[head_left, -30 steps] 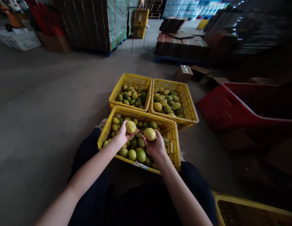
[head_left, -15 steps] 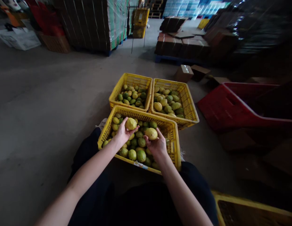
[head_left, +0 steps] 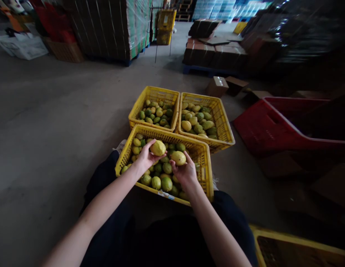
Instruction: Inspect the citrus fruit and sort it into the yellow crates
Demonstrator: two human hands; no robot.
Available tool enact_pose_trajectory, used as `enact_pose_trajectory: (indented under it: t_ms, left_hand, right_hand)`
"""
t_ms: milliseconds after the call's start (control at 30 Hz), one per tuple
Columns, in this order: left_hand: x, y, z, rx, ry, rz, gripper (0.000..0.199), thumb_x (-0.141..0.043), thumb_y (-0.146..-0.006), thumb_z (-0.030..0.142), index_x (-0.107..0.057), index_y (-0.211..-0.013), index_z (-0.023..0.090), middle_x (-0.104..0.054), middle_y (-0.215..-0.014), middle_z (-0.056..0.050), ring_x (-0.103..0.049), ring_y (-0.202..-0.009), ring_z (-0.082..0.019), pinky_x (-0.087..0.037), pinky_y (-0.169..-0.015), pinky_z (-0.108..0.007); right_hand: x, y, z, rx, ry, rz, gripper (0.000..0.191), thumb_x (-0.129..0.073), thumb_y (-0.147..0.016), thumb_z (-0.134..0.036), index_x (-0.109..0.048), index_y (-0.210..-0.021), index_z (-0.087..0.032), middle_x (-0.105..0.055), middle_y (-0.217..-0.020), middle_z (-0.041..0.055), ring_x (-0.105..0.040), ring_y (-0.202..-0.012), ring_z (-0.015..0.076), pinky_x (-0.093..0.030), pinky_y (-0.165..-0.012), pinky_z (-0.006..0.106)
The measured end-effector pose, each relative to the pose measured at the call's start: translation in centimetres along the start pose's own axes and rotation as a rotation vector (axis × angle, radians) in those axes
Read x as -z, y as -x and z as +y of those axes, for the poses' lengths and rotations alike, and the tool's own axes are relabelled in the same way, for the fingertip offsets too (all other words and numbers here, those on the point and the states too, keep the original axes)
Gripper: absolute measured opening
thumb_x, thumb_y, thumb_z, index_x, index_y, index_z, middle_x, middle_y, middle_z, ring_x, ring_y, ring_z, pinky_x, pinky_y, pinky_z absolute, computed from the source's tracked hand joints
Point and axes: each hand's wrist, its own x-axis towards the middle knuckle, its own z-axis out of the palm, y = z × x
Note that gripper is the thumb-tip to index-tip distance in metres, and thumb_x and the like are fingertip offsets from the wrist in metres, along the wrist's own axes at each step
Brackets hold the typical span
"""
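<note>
My left hand (head_left: pixel 146 157) grips a yellow lemon (head_left: pixel 158 148), with the fingers under it and the thumb along its side. A second yellow lemon (head_left: pixel 178 158) rests in my right hand (head_left: pixel 186 171), fingers curled round its lower side. Both hands are above the near yellow crate (head_left: pixel 209 174), close together but apart. Inside that crate lie many green and yellow lemons (head_left: pixel 167 184), partly covered by my hands and forearms.
Beyond the near crate stand a left yellow crate (head_left: pixel 154 89) and a right yellow crate (head_left: pixel 226 128), both holding lemons. A red crate (head_left: pixel 253 128) is on the right, near cardboard boxes (head_left: pixel 217 86). Another yellow crate (head_left: pixel 300 243) shows at bottom right. Wrapped stacks (head_left: pixel 105 29) stand behind.
My left hand has shifted slightly right with its lemon, which is turned a little and nearer the other one. My right hand has barely moved.
</note>
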Motion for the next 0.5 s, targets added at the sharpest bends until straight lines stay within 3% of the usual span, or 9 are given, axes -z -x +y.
enact_pose_trajectory:
  t_ms: [133,367,500]
  left_hand:
    - [-0.05,0.09,-0.18,-0.005,-0.031,-0.006,0.023,-0.062,-0.089,0.03,-0.061,-0.103,0.012,-0.067,-0.08,-0.008,-0.069,-0.065,-0.02,-0.06,-0.055,-0.03]
    - [-0.16,0.17,-0.35,-0.027,-0.08,0.008,0.019,-0.06,-0.09,0.028,-0.058,-0.101,0.013,-0.066,-0.082,-0.006,-0.068,-0.069,-0.019,-0.06,-0.058,-0.031]
    - [0.09,0.06,-0.67,-0.114,-0.104,-0.079,0.026,-0.071,-0.08,0.027,-0.052,-0.097,0.02,-0.063,-0.085,-0.001,-0.066,-0.073,-0.017,-0.06,-0.064,-0.03]
  right_hand:
    - [-0.6,0.5,-0.06,-0.049,0.036,0.066,0.022,-0.045,-0.094,-0.036,-0.06,-0.092,-0.02,-0.062,-0.056,0.0025,-0.059,-0.045,0.0154,-0.053,-0.035,0.02]
    - [-0.86,0.81,-0.12,-0.064,0.077,0.055,0.021,-0.043,-0.094,-0.034,-0.056,-0.084,-0.02,-0.062,-0.055,0.0019,-0.057,-0.044,0.0137,-0.05,-0.036,0.018]
    - [-0.45,0.45,-0.11,-0.065,0.079,-0.005,0.014,-0.05,-0.085,-0.033,-0.056,-0.081,-0.021,-0.062,-0.056,0.0012,-0.052,-0.04,0.0127,-0.042,-0.031,0.018]
